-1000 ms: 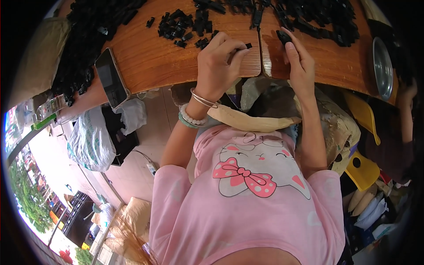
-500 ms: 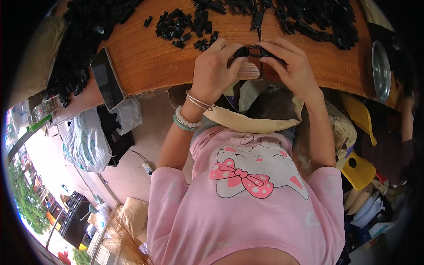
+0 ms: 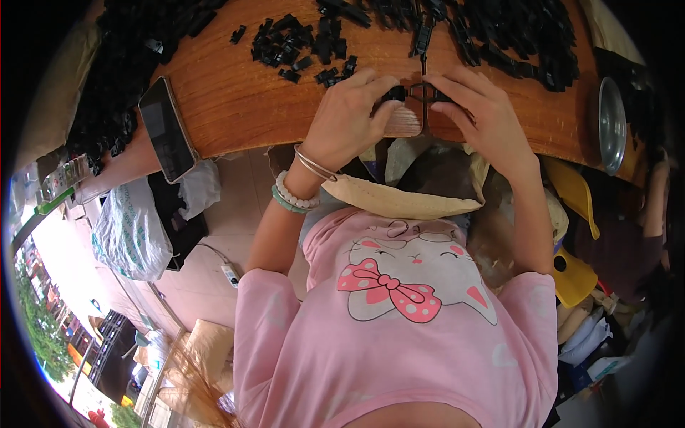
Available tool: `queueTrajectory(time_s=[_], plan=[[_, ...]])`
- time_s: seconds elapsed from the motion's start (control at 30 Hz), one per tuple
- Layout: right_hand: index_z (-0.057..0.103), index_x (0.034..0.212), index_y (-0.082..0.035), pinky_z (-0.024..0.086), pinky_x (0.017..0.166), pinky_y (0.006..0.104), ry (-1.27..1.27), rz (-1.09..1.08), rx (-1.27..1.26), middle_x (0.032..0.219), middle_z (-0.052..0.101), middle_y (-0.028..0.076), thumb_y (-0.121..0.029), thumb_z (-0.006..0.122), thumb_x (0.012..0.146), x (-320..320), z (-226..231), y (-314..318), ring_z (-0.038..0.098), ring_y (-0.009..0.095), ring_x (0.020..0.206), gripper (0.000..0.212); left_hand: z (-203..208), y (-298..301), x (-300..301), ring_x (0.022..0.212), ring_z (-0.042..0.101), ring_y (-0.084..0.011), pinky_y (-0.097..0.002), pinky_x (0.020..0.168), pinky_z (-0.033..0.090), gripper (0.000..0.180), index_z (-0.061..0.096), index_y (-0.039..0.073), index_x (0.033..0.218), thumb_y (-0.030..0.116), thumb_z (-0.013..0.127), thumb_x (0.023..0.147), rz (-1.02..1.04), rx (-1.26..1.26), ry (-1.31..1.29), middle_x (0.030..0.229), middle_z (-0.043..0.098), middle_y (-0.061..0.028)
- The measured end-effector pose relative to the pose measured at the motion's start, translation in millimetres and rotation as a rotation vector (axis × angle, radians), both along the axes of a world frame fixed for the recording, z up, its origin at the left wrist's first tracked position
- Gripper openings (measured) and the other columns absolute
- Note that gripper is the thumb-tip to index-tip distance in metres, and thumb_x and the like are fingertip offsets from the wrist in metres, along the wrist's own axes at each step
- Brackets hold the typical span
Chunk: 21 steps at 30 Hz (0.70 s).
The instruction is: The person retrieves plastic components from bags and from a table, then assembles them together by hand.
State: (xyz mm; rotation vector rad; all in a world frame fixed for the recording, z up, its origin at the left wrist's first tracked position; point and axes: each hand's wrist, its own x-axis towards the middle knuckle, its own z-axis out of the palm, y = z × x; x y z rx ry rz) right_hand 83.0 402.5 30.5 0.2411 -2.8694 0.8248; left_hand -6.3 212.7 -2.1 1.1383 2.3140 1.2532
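Nearest is the person's pink shirt, and past it a cream cloth edge hangs over the lap. Beyond that, above the front edge of the wooden table, the left hand and the right hand face each other, thumbs and fingers narrowed in a pinch on opposite ends of a black part. Its thin, open-framed middle shows between them, near the table's seam; whether it is one piece or two meeting, I cannot tell. To do this well, I would keep both ends in one straight line, grip close to the middle, and press evenly rather than twist, since the slim frame looks liable to bend. Farther off, small black pieces lie scattered ahead of the left hand, and a heap of longer black parts sits ahead of the right. Compared with a second ago, the hands have come together: then they were well apart, the left pinching a small black piece, the right holding another in looser, straighter fingers.
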Motion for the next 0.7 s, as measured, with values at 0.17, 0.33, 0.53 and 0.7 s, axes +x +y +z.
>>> queueTrajectory(time_s=[0.17, 0.33, 0.53, 0.7], plan=[[0.061, 0.11, -0.004, 0.044, 0.083, 0.0412, 0.015, 0.033, -0.03, 0.098, 0.059, 0.012, -0.013, 0.062, 0.082, -2.1, -3.0, 0.2, 0.056, 0.032, 0.086, 0.029, -0.1, 0.5, -1.2, 0.076, 0.058, -0.0346, -0.0397, 0.067, 0.046, 0.024, 0.063, 0.001, 0.1, 0.012, 0.062, 0.079, -0.014, -0.021, -0.013, 0.085, 0.058, -0.0155], [0.06, 0.109, -0.002, 0.043, 0.085, 0.0433, -0.023, 0.052, -0.029, 0.1, 0.059, 0.013, -0.013, 0.062, 0.082, -5.0, 1.5, -0.6, 0.056, 0.033, 0.09, 0.029, -3.2, -0.2, -3.7, 0.065, 0.053, -0.0266, -0.0353, 0.06, 0.043, 0.024, 0.063, 0.0, 0.1, 0.01, 0.064, 0.078, -0.025, 0.034, 0.003, 0.077, 0.053, -0.0127], [0.06, 0.106, 0.0, 0.043, 0.083, 0.0404, 0.002, 0.06, 0.032, 0.097, 0.059, 0.013, -0.011, 0.062, 0.081, -6.7, 0.6, 1.0, 0.057, 0.031, 0.088, 0.027, -6.8, 1.1, -6.5, 0.053, 0.048, -0.0206, -0.0314, 0.052, 0.04, 0.024, 0.063, 0.0, 0.1, 0.006, 0.066, 0.077, -0.045, 0.092, 0.005, 0.069, 0.048, -0.0109], [0.06, 0.097, 0.003, 0.043, 0.078, 0.0369, -0.069, 0.13, 0.194, 0.093, 0.059, 0.012, -0.008, 0.061, 0.079, -15.5, 18.3, -10.6, 0.056, 0.029, 0.082, 0.021, -7.0, 1.8, -8.4, 0.054, 0.049, -0.0233, -0.0327, 0.053, 0.041, 0.024, 0.062, -0.003, 0.099, 0.004, 0.065, 0.077, -0.084, 0.132, -0.011, 0.071, 0.05, -0.0135]])
